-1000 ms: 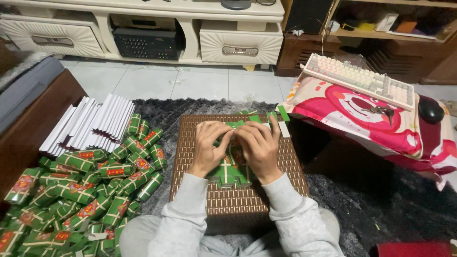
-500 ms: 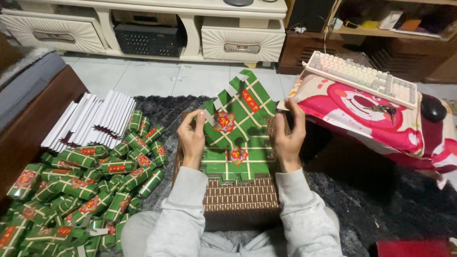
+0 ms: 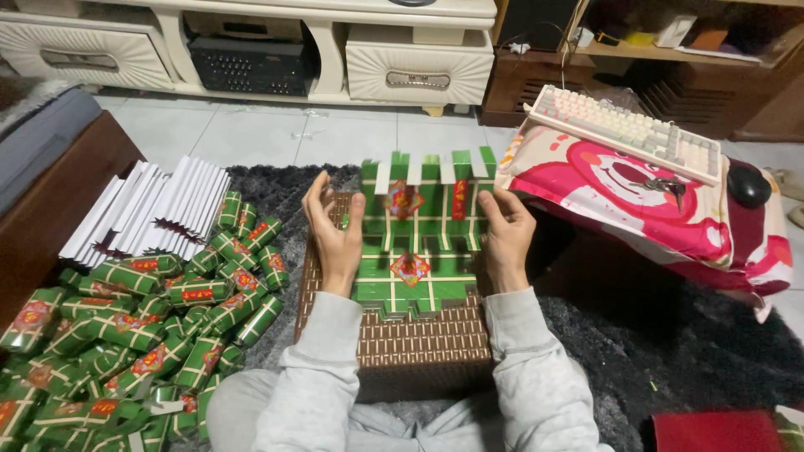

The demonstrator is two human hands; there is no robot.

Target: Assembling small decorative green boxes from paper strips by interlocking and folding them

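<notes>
Work surface: a brown woven box [image 3: 419,339] sits in front of the person's lap on a dark shaggy rug [image 3: 670,351].
Green sheet: a flat printed green card [image 3: 416,243] with red emblems lies on the box, its far half bent upward, white tabs along its top edge.
Left hand [image 3: 335,230]: fingers nearly straight, pressed edge-on against the card's left side; not wrapped around it.
Right hand [image 3: 507,234]: fingers loosely curled, holding the card's right edge.
Left of the box: a heap of folded green packets [image 3: 126,326], with a fanned stack of white flat sheets [image 3: 151,209] beyond.
Right, farther: a pink cushion [image 3: 636,201] carrying a keyboard [image 3: 628,134].
</notes>
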